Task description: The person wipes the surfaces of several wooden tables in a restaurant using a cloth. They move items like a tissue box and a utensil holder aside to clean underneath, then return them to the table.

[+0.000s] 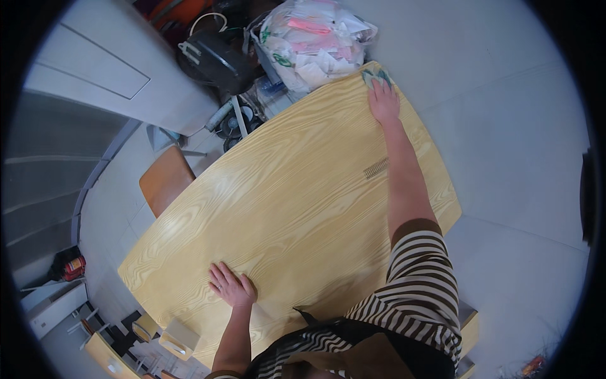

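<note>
A wood-grain table [284,189] spreads out before me. My right hand [384,103] reaches to the table's far corner, its fingers pressed on a crumpled cloth [376,76] with green and pale parts. My left hand [232,285] lies palm down near the table's lower left part, fingers spread, a ring on one finger, nothing held. A dark slotted grille or coil-like strip [376,168] shows on the tabletop beside my right forearm, which partly hides its end.
A clear bag of paper scraps [317,47] stands against the far edge, beside a black chair-like object [215,61]. An orange-brown chair [166,180] is at the left edge. Near the lower left corner are a white box-like object [180,337] and a red fire extinguisher [74,268].
</note>
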{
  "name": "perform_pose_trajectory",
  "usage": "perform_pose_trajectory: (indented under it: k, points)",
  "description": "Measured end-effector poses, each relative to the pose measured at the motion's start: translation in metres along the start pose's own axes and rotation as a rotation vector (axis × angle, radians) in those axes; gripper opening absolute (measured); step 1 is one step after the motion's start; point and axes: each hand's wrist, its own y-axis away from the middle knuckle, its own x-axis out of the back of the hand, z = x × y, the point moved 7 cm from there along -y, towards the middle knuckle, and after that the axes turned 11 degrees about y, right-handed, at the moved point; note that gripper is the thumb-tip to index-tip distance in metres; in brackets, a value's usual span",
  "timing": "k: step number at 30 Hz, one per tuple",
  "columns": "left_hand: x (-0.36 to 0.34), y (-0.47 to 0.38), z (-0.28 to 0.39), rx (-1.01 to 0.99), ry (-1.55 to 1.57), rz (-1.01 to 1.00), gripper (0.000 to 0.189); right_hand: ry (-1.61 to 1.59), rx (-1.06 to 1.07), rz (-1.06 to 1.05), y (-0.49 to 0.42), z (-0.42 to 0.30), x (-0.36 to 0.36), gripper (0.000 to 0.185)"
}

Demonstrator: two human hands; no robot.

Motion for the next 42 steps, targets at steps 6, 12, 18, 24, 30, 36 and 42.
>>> perform_pose_trajectory:
  k: [6,12,18,24,30,36,42]
  points:
    - [-0.002,0.000,-0.006,-0.008,-0.026,0.039,0.077,-0.007,-0.009,0.048,-0.007,0.018,0.003,0.048]
    - [-0.004,0.003,-0.007,-0.034,-0.061,0.079,0.073,-0.148,0.045,0.118,0.156,0.139,0.019,0.046]
    - [-0.009,0.004,-0.009,-0.081,-0.108,0.116,0.070,-0.159,-0.497,0.135,0.392,0.286,0.058,0.038]
    - [-0.004,0.001,-0.010,-0.089,-0.185,0.123,0.068,-1.869,-0.958,0.388,0.411,0.258,0.084,0.039]
    - [-0.006,-0.001,-0.007,-0.064,-0.140,0.097,0.069,-2.383,-0.855,0.044,0.386,0.213,0.108,0.039]
    - [-0.005,-0.024,0.055,-0.266,-0.003,0.070,0.069,-0.152,-0.446,0.244,0.390,0.233,0.107,0.043]
    - [-0.031,-0.045,0.291,-0.787,0.346,-0.072,0.061,-0.065,-0.251,0.004,0.335,0.192,0.071,0.045]
